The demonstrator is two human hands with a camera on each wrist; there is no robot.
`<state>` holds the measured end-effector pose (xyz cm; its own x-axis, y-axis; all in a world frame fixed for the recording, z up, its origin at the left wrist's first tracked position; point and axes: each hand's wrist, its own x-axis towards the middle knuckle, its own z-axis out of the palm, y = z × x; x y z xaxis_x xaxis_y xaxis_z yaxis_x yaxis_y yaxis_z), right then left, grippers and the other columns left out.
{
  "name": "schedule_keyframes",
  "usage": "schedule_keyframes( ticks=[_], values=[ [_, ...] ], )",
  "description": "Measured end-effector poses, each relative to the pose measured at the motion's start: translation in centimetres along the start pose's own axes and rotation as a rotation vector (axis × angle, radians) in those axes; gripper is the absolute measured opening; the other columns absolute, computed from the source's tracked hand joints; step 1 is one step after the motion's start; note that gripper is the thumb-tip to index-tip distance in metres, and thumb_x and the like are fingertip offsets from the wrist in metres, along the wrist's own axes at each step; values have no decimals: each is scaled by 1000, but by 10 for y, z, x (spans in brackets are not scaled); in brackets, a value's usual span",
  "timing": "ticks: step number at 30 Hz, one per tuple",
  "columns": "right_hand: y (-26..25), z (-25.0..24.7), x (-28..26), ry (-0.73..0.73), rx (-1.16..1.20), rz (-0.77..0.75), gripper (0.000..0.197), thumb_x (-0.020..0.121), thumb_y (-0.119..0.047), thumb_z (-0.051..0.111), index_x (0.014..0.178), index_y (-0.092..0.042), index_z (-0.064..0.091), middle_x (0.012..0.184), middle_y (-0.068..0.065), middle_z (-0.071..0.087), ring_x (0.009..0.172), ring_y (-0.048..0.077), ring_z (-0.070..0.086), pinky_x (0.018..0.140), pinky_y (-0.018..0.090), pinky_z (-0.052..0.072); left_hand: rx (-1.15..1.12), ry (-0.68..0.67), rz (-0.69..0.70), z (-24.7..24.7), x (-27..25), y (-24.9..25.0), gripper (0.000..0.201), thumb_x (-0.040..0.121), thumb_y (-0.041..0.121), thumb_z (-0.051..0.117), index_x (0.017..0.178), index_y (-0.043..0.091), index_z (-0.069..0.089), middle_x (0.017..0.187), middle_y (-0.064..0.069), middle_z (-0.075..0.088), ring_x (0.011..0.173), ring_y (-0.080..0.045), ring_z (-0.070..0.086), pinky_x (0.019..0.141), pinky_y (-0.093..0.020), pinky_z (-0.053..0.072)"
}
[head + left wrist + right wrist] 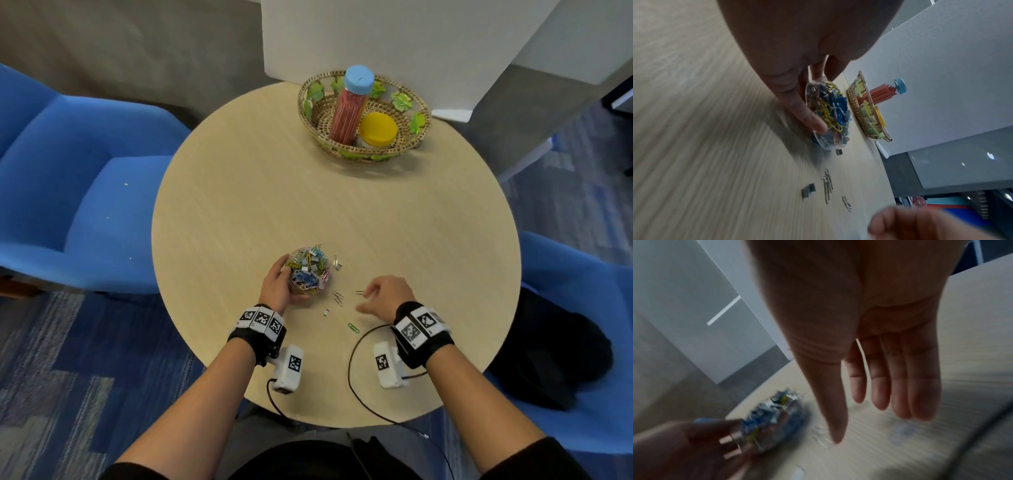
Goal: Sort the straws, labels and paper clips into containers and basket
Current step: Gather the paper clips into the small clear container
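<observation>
A clear round container heaped with coloured paper clips sits near the table's front, and my left hand grips it from the left; the thumb lies across its clear wall. My right hand hovers low over the table to the right, fingers straight and holding nothing. Between the hands lie loose silver paper clips, one just off the right fingertips, a green clip and a small white piece. The right wrist view is blurred.
A woven basket at the far side of the round table holds a tall blue-lidded jar of red straws and a yellow-lidded jar. Blue chairs flank the table; a white panel stands behind the basket.
</observation>
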<state>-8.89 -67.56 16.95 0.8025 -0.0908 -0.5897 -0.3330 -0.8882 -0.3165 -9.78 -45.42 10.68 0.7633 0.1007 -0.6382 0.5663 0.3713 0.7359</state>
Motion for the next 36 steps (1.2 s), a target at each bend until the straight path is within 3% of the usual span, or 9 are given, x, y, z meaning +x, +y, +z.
schedule_keyframes(
  ticks=[3,5,10,14,18,23,29,32,36],
  values=[
    [24,18,-9,-99,-28,137,47,57,-44,92,78,-20,57,85,-3,63,72,14,58,58,27,44,-8,15,1,-2,3,3,39,107,14,40,145,15,47,140,-15,55,101,-30,69,56,-39,62],
    [31,33,-12,-127,-52,121,45,56,-46,92,71,-22,57,77,-4,64,65,12,55,54,25,39,-4,29,-3,-2,3,6,38,107,15,39,145,16,47,141,-15,54,109,-36,65,51,-34,60],
    [27,53,-11,-101,8,10,31,75,-34,83,58,-23,60,60,-9,60,56,5,54,54,18,39,12,31,2,-2,3,8,38,107,17,39,145,18,47,141,-14,54,109,-36,65,50,-31,60],
    [10,55,-3,-44,126,-105,22,81,-21,77,64,-20,63,58,-8,58,54,5,52,60,20,43,11,37,-4,-2,3,8,38,107,17,40,144,18,48,141,-15,55,110,-38,65,51,-32,60],
    [16,42,4,157,161,-11,30,72,-30,83,75,-21,54,76,-6,56,67,12,51,62,25,37,2,41,-11,-1,0,9,38,107,16,39,145,18,47,141,-16,54,110,-39,65,52,-33,61],
    [34,40,-9,64,84,101,74,60,-35,92,115,-19,45,106,-3,43,93,15,47,79,23,40,-26,55,-10,-2,-3,11,39,108,15,37,145,17,46,140,-18,55,109,-40,64,50,-30,59],
    [2,59,5,122,223,-32,63,64,-18,89,117,-15,55,116,2,48,96,17,55,92,29,50,-57,72,2,-9,-4,16,37,108,14,37,144,16,46,141,-19,53,105,-39,63,51,-31,60],
    [-15,70,9,134,269,-108,58,63,-11,88,113,-13,59,108,1,47,87,16,55,87,35,55,-69,83,7,-13,-5,18,38,108,14,37,145,16,46,142,-19,52,105,-39,62,51,-31,60],
    [-19,80,6,156,319,-164,82,60,-24,94,128,-17,48,119,0,36,80,10,55,68,9,49,-87,87,5,-15,-10,24,39,108,12,35,146,14,43,139,-19,52,104,-37,60,52,-31,60]
  ],
)
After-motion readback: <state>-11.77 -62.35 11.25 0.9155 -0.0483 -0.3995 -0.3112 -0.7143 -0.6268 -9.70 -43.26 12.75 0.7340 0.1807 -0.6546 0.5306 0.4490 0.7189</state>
